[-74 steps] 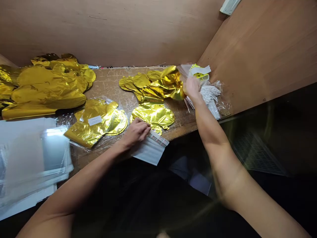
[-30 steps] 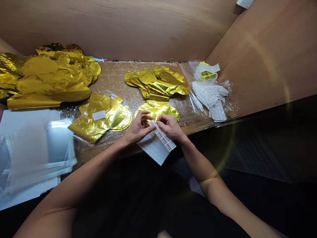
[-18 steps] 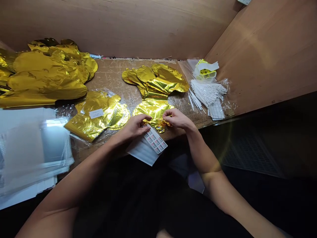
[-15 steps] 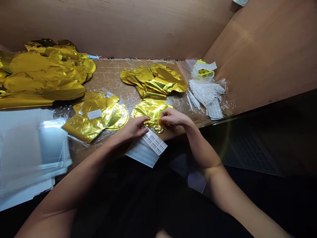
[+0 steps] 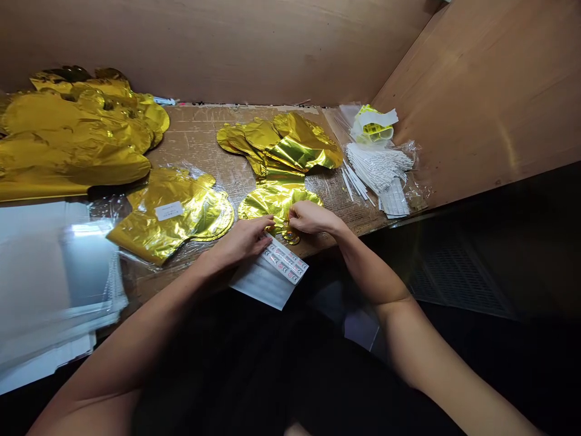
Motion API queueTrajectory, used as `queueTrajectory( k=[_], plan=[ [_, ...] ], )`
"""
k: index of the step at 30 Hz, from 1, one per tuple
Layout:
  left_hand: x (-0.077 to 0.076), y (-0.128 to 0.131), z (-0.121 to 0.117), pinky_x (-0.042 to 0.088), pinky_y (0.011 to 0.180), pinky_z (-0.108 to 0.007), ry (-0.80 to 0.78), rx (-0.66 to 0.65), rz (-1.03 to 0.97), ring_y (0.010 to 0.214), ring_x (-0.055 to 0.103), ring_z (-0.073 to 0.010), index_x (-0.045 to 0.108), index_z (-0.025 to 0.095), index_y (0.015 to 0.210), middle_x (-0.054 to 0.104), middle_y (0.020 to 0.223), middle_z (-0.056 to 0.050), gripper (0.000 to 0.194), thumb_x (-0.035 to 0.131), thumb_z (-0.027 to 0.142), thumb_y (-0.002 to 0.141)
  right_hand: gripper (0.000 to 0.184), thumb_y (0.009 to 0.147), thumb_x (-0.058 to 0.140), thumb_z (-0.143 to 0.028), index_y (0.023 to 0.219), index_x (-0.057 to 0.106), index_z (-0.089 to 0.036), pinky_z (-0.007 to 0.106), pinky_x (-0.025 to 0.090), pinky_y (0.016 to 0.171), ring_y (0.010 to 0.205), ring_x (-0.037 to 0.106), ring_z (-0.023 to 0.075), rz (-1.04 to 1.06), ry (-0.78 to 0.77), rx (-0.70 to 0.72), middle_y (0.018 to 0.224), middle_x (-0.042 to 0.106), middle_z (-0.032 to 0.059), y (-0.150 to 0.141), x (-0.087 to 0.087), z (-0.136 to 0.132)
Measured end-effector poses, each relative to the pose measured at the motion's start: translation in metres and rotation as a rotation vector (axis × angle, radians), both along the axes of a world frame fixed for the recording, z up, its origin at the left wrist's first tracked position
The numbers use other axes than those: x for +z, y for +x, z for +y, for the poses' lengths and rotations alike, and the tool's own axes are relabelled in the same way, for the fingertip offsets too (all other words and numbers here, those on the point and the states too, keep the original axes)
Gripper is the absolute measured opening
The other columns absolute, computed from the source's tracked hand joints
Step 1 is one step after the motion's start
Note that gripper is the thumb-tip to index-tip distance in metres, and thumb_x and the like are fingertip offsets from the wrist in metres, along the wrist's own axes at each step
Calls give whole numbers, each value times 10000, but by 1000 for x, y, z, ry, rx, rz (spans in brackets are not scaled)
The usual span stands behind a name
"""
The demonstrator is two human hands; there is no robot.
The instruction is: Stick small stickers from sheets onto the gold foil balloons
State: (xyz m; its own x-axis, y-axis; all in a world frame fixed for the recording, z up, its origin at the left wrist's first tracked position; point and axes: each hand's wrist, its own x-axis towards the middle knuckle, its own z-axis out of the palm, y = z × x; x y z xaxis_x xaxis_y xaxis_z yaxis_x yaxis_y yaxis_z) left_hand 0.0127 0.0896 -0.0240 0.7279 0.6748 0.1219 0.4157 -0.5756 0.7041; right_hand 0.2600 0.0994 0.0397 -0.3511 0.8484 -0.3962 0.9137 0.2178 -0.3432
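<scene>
My left hand [image 5: 247, 239] is closed on a sheet of small stickers [image 5: 287, 261] printed with CE marks and red symbols, its white backing hanging past the table's front edge. A gold foil balloon [image 5: 276, 197] lies flat before me, overlapped at its far end by further gold foil balloons [image 5: 295, 142]. My right hand [image 5: 311, 218] is curled, with fingertips pinched at the balloon's near end, by its scalloped tabs [image 5: 290, 238]. Whether a loose sticker is between those fingers is hidden.
At left lie a bagged gold balloon [image 5: 181, 212] with a white label, a big pile of gold foil balloons [image 5: 77, 139] and clear plastic bags [image 5: 40, 260]. White sticks [image 5: 379, 163] and a yellow-and-white roll [image 5: 376, 124] sit at right, near the wooden side wall [image 5: 490, 103].
My right hand has shifted slightly left along the balloon's near end, fingers still curled. My left hand keeps the sticker sheet in nearly the same place. The view has tilted a little.
</scene>
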Motion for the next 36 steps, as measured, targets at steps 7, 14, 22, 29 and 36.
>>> queueTrajectory(
  k=[7, 14, 22, 29, 36],
  plan=[
    [-3, 0, 1, 598, 1003, -378, 45, -11, 36, 1180, 757, -281, 738, 189, 1218, 705, 1459, -126, 312, 623, 223, 931, 304, 973, 676, -436, 813, 711, -181, 305, 283, 644, 711, 572, 184, -88, 91, -105, 828, 743, 90, -1, -2, -13],
    [-7, 2, 1, 603, 997, -394, 67, -21, 41, 1160, 765, -289, 737, 203, 1219, 722, 1431, -124, 304, 613, 228, 943, 264, 978, 718, -448, 1059, 684, -199, 317, 355, 824, 923, 597, 235, -68, 282, -159, 1036, 720, 94, 36, -3, -19],
    [-2, -3, 1, 598, 1053, -377, 162, -78, -361, 1280, 714, -247, 715, 194, 1201, 697, 1447, -152, 227, 632, 210, 990, 326, 1010, 589, -401, 782, 604, -169, 277, 314, 751, 765, 459, 145, 425, 117, 32, 774, 553, -9, 32, -37, 8],
    [-19, 13, -6, 631, 937, -342, 223, -122, -190, 1065, 766, -221, 670, 196, 1300, 760, 1211, -122, 312, 596, 149, 1001, 365, 1006, 533, -458, 811, 590, -155, 255, 266, 644, 670, 387, 110, 452, -63, 60, 713, 495, -35, 37, -13, 36],
    [-19, 15, -13, 619, 1008, -368, 244, -137, -208, 1170, 741, -229, 697, 198, 1292, 718, 1352, -149, 309, 530, 174, 1033, 255, 991, 661, -314, 810, 676, -135, 243, 314, 638, 660, 452, 101, 136, -114, 211, 721, 625, -19, 28, 22, 71]
  ],
)
